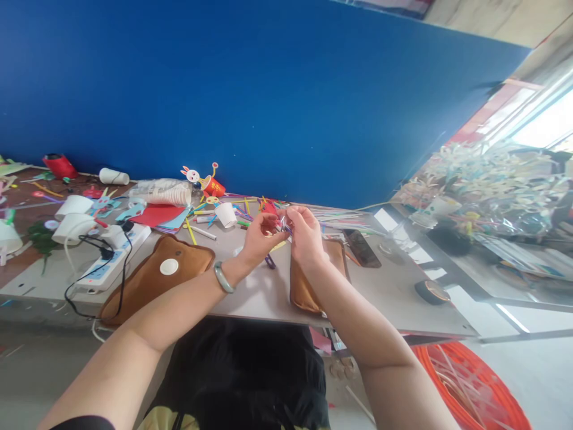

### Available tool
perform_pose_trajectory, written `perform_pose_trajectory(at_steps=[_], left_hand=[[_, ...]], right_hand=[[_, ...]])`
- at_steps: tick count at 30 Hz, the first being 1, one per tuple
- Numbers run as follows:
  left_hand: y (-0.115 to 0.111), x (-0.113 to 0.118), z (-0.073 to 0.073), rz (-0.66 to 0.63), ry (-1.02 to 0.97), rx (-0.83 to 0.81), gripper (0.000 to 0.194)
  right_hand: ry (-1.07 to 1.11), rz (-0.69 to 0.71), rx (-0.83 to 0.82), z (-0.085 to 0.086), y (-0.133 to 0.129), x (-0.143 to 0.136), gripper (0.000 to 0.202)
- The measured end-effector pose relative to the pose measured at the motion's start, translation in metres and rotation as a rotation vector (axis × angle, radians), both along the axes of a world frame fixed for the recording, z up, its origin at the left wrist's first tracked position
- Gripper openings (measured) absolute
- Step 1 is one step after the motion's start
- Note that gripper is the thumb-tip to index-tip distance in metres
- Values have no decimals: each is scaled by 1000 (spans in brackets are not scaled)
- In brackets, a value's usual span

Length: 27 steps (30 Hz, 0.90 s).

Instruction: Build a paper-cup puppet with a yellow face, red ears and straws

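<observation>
My left hand (pixel 258 239), with a pale bangle at its wrist, is pinched around a small red item (pixel 270 209) above the table. Close against it, my right hand (pixel 305 234) has its fingers pressed together near the same item; what lies between those fingertips is too small to tell. Below the hands, a dark purple object (pixel 270 261) lies on the grey table (pixel 255 292). A white paper cup (pixel 225 215) stands left of my left hand, among coloured sticks and pens. Under my right wrist lies a brown pad (pixel 304 291).
A brown cushion (pixel 156 275) and a power strip (pixel 114 260) with black cables occupy the left. Stacked cups (pixel 168 194) and a red decorated cup (pixel 212 186) stand behind. A phone (pixel 362 248) and round black object (pixel 432 292) lie right. An orange basket (pixel 501 382) is below.
</observation>
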State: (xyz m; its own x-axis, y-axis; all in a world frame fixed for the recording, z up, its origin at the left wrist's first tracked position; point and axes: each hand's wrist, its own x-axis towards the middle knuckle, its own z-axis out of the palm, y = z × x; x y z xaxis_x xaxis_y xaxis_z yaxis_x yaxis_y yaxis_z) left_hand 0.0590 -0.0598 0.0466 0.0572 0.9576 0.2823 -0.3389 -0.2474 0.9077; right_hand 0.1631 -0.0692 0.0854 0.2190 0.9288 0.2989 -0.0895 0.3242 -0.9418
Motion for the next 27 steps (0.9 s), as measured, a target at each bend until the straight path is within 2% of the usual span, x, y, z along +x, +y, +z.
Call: perform_pose_trajectory(at_steps=[4, 11, 15, 19, 22, 27], left_hand=[[-4, 10, -7, 173, 22, 110, 45], [-3, 13, -15, 301, 123, 230, 30], [-6, 10, -14, 287, 118, 237, 16], [-6, 8, -18, 260, 105, 216, 13], [-8, 9, -24, 223, 52, 149, 14], [-17, 11, -24, 36, -129, -34, 18]], right_hand=[[24, -61, -1, -1, -1, -5, 23], [93, -79, -12, 0, -4, -12, 23], [99, -73, -13, -4, -2, -11, 25], [40, -82, 10, -7, 1, -7, 25], [74, -102, 13, -7, 2, -5, 23], [98, -123, 32, -7, 1, -2, 21]])
